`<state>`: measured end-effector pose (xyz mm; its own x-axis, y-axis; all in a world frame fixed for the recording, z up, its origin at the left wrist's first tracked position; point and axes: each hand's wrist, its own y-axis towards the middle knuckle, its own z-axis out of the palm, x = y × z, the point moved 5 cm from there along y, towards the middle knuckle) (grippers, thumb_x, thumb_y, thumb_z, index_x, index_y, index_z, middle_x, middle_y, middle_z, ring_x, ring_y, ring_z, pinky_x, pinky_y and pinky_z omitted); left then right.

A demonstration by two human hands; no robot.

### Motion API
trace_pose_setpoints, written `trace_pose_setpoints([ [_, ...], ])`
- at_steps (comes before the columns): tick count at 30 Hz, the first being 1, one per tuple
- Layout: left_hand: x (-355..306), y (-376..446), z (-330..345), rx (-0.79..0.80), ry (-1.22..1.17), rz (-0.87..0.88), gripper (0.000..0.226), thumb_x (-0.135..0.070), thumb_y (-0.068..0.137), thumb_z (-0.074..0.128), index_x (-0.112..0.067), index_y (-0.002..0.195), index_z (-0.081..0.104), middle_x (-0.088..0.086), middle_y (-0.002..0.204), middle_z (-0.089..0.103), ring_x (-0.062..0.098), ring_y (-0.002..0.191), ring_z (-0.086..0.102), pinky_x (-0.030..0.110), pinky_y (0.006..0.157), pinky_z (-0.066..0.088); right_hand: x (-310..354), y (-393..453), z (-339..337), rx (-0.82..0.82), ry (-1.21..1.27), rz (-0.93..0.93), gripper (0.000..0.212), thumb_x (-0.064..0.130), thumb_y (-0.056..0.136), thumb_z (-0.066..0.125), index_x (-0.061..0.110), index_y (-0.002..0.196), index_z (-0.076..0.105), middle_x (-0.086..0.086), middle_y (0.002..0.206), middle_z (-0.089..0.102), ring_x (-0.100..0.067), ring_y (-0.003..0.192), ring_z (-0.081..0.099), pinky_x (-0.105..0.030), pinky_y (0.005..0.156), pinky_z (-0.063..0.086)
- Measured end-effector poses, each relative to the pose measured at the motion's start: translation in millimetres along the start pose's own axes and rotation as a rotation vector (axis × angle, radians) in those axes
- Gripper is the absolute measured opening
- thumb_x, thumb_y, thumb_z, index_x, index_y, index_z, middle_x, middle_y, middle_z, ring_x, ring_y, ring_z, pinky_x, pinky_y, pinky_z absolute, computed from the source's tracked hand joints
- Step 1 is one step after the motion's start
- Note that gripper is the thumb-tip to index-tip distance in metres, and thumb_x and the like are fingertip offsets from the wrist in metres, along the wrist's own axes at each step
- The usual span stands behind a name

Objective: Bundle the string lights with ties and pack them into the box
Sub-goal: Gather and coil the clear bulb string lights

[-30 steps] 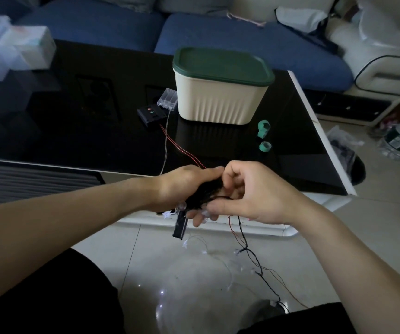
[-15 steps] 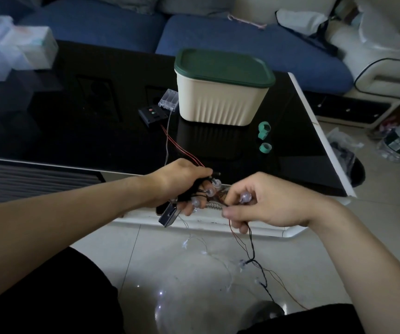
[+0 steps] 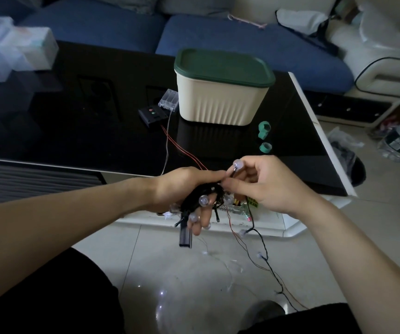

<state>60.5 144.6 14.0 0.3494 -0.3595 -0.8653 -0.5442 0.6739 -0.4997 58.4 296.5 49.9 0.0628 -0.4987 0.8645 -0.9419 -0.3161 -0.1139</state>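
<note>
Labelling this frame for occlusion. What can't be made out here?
All in the head view:
- Box contents: the green lid is on.
- How much of the string lights is wound: the left hand covers the bundle.
- Far end of the trailing black wire: runs behind the person's dark clothing at the bottom.
- Clear containers, top left: blurred, cut by the edge.
- Green ties: too small for detail.
</note>
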Motion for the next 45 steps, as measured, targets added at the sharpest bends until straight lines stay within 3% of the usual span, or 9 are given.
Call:
trace_pose_setpoints([
  [5, 2, 3, -2, 0.039, -0.027, 0.049, 0.052, -0.051, 0.096, 0.045, -0.007, 0.07, 0.051, 0.018, 0.066, 0.066, 0.03, 0.054, 0.063, 0.036, 0.056, 0.035, 0, 0, 1, 0.042, 0.112, -0.025, 0.011, 0.009, 0.093, 0.068, 0.013, 0.1, 0.076, -0.007, 0.089, 0.076, -0.016, 0.081, 0.071, -0.025, 0.074, 0.055],
  [10, -5, -2, -1, 0.034, -0.013, 0.087, 0.047, -0.045, 0.099, 0.038, -0.006, 0.075, 0.051, 0.012, 0.062, 0.064, 0.019, 0.046, 0.059, 0.018, 0.037, 0.033, 0, 1, 3, 0.056, 0.131, -0.039, 0.015, 0.008, 0.092, 0.069, 0.017, 0.1, 0.078, -0.002, 0.094, 0.077, -0.014, 0.091, 0.072, -0.023, 0.08, 0.055],
  [14, -5, -3, -2, 0.016, -0.034, 0.131, 0.046, -0.043, 0.102, 0.036, -0.009, 0.073, 0.05, 0.005, 0.052, 0.054, 0.012, 0.035, 0.043, 0.027, 0.04, 0.017, -6, 3, 2, -0.029, 0.238, 0.058, 0.015, 0.009, 0.09, 0.071, 0.017, 0.102, 0.076, -0.004, 0.091, 0.076, -0.014, 0.085, 0.072, -0.022, 0.076, 0.056],
  [23, -13, -5, -16, -0.014, -0.532, 0.161, 0.044, -0.034, 0.103, 0.034, -0.016, 0.063, 0.039, -0.001, 0.037, 0.035, 0.011, 0.025, 0.031, 0.017, 0.031, 0.026, -17, 4, 0, 0.082, 0.378, 0.321, 0.048, 0.051, 0.094, 0.051, 0.009, 0.091, 0.074, -0.006, 0.073, 0.067, -0.02, 0.072, 0.064, -0.038, 0.082, 0.049],
  [28, -20, -8, -41, -0.247, -0.744, 0.254, 0.047, -0.031, 0.105, 0.032, -0.021, 0.059, 0.04, -0.001, 0.041, 0.037, 0.013, 0.03, 0.034, 0.021, 0.033, 0.028, -27, 4, 10, 0.17, 0.185, 0.339, 0.034, 0.03, 0.105, 0.049, 0.009, 0.086, 0.067, -0.01, 0.078, 0.068, -0.024, 0.079, 0.06, -0.041, 0.083, 0.046],
  [34, -13, -8, -56, -0.508, -0.729, 0.262, 0.047, -0.035, 0.106, 0.035, -0.02, 0.062, 0.042, 0.003, 0.053, 0.051, 0.013, 0.038, 0.047, 0.023, 0.05, 0.035, -23, 3, 31, 0.177, -0.115, 0.321, 0.023, 0.022, 0.105, 0.049, 0.014, 0.095, 0.069, 0.0, 0.072, 0.065, -0.01, 0.053, 0.062, -0.02, 0.05, 0.046],
  [37, -14, -7, -51, -0.487, -0.726, 0.283, 0.048, -0.039, 0.107, 0.029, -0.015, 0.071, 0.049, 0.004, 0.059, 0.054, 0.016, 0.046, 0.054, 0.022, 0.054, 0.04, -12, 3, 44, 0.188, -0.37, 0.212, 0.027, 0.03, 0.103, 0.051, 0.022, 0.084, 0.069, 0.017, 0.06, 0.062, -0.001, 0.046, 0.054, -0.019, 0.049, 0.043],
  [43, -16, -1, -38, -0.288, -0.724, 0.315, 0.026, -0.025, 0.105, 0.027, -0.011, 0.094, 0.046, 0.007, 0.078, 0.043, 0.017, 0.068, 0.055, 0.022, 0.06, 0.046, 7, -5, 65, 0.271, -0.477, 0.064, 0.015, 0.017, 0.099, 0.051, 0.016, 0.099, 0.066, 0.002, 0.077, 0.06, -0.02, 0.075, 0.065, -0.04, 0.073, 0.057],
  [45, -13, 2, -36, -0.322, -0.668, 0.288, 0.02, -0.022, 0.104, 0.032, -0.011, 0.096, 0.046, 0.008, 0.083, 0.049, 0.019, 0.07, 0.059, 0.019, 0.054, 0.045, 14, -5, 64, 0.243, -0.514, -0.003, 0.019, 0.009, 0.096, 0.05, 0.015, 0.08, 0.058, -0.001, 0.079, 0.055, -0.017, 0.073, 0.057, -0.037, 0.066, 0.05],
])
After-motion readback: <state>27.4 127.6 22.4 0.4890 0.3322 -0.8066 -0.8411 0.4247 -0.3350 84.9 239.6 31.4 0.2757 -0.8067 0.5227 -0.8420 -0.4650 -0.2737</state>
